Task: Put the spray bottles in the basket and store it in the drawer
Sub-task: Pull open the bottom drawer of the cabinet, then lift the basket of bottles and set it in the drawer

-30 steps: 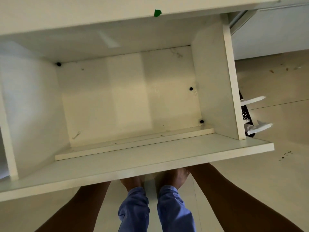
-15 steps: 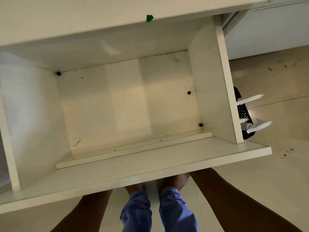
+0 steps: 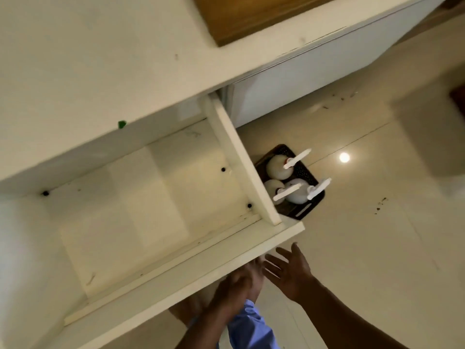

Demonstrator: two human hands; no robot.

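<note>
The white drawer [image 3: 176,280] stands pulled out, and its inside is bare. On the floor just right of its side wall sits a dark perforated basket [image 3: 305,210]. Three white spray bottles [image 3: 276,167] stand in it, their trigger heads pointing right. My right hand [image 3: 289,270] is open with fingers spread, just off the drawer's front right corner and below the basket. My left hand [image 3: 236,283] is at the lower edge of the drawer front, blurred, so its grip is unclear.
A white cabinet top [image 3: 100,71] overhangs the drawer, with a bit of green tape [image 3: 122,124] on its edge. Another white cabinet front [image 3: 302,79] runs to the right. Glossy tiled floor [image 3: 364,235] spreads right of the basket. My blue trouser legs [image 3: 251,326] are below.
The view has swung right, revealing the whole basket with bottles. My right hand has come out from under the drawer front and opened; both hands were hidden under it before.
</note>
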